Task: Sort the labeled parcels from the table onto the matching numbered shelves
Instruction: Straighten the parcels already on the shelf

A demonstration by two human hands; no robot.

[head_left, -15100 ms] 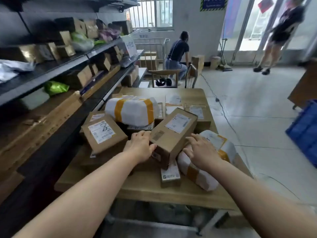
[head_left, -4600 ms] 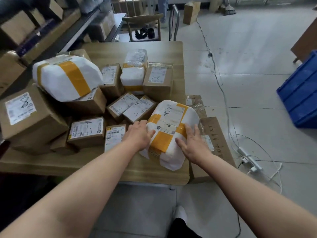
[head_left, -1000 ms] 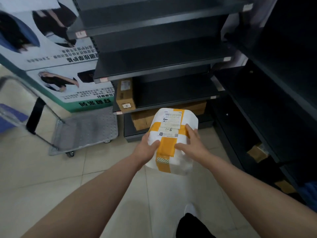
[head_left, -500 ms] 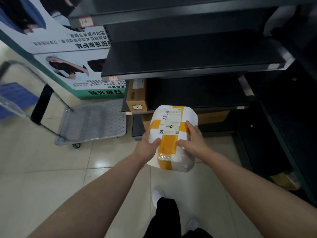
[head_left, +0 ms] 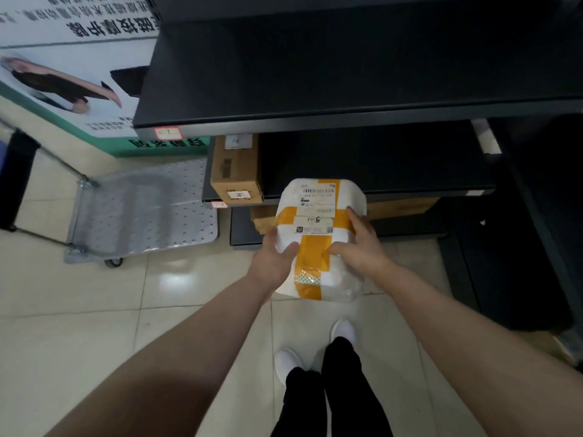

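Both hands hold a white parcel (head_left: 318,238) crossed with orange tape, carried in the air in front of a dark shelf unit (head_left: 347,74) and above the tiled floor (head_left: 94,310). The left hand (head_left: 273,263) grips the parcel's left side, its thumb lying over the top next to the orange tape. The right hand (head_left: 359,247) grips the right side, fingers spread along the edge and thumb pressed onto the top. A white label (head_left: 315,212) on the parcel's top bears a barcode and a handwritten mark that reads as "8-1".

Just beyond the parcel, a lower shelf (head_left: 378,159) of the unit carries a brown cardboard box (head_left: 235,171) at its left end, with a small label on its near face. Below that shelf, another brown box (head_left: 400,206) shows partly behind the parcel, on the lowest level. The wide shelf above (head_left: 315,118) has a small red-bordered tag (head_left: 168,133) at the left of its front edge; its marking is too blurred to read.

To the left, a grey platform trolley (head_left: 142,209) stands on the floor, near a poster (head_left: 72,74) with printed writing. At the near edge, the person's dark trousers (head_left: 331,389) and white shoes (head_left: 344,331) appear between the forearms.
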